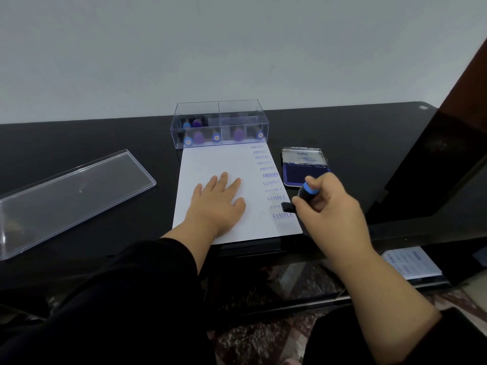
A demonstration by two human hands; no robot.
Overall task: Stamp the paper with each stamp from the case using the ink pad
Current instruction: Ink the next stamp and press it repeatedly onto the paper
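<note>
A white paper (210, 162) lies on the black table, with a column of blue AMENDED and SAMPLE prints down its right edge. My left hand (218, 198) rests flat on the sheet, fingers straight. My right hand (329, 204) grips a black stamp with a blue cap (303, 196), tilted, its base just above the paper's right edge near the lowest SAMPLE print. The open ink pad (304, 173) with its blue pad and raised lid sits right of the paper. A clear case (220, 123) behind the paper holds several blue and purple stamps.
The case's clear lid (73, 196) lies on the table to the left. A dark upright panel (434, 159) stands at the right. A printed sheet (411, 262) lies on a lower shelf at the right. The table's front edge runs just below the paper.
</note>
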